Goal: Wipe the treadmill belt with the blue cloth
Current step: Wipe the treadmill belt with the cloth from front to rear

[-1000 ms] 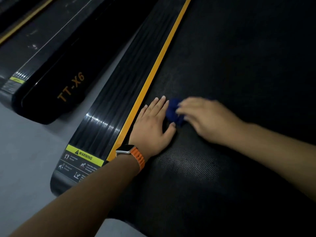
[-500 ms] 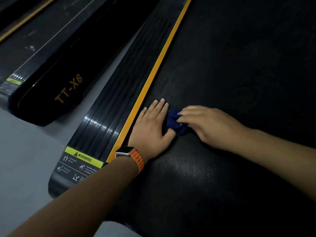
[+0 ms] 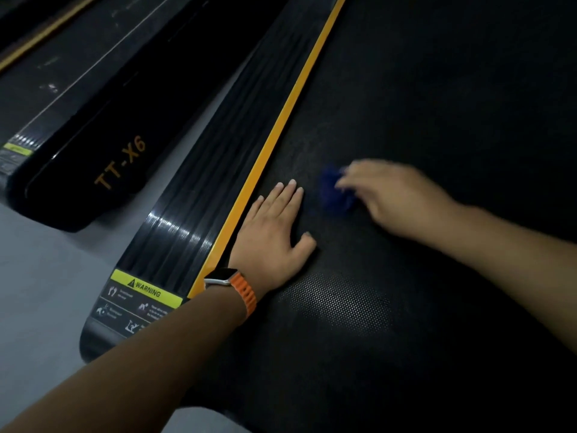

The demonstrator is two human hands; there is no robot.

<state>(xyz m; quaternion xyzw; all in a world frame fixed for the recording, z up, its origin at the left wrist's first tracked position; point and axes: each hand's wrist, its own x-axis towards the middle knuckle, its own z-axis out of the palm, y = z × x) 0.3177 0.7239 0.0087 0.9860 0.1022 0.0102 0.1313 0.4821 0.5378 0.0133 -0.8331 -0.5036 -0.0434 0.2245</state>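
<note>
The left hand [image 3: 271, 232] lies on the treadmill belt [image 3: 437, 120], just right of the side rail [image 3: 218, 170]. Right of it, the cloth [image 3: 335, 195] lies partly under the right hand [image 3: 396, 198]. Another treadmill [image 3: 93, 120] lies left.

Motion blur on right hand [image 3: 396, 198] and blue cloth [image 3: 335, 195]; grip unclear, cloth partly hidden under fingers [image 3: 352, 176]. Small print on warning label [image 3: 137, 303] unreadable. Top, right edges cut treadmill belt [image 3: 437, 104].

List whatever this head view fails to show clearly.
Right hand: motion blur, head view; whether its fingers grip or only press the blue cloth cannot be told.
The blue cloth itself: smeared, partly under those fingers; shape unclear.
Warning label: small print too tiny, corner covered by the left forearm.
Treadmill belt: far end lost in darkness, cut by the frame edge.
</note>
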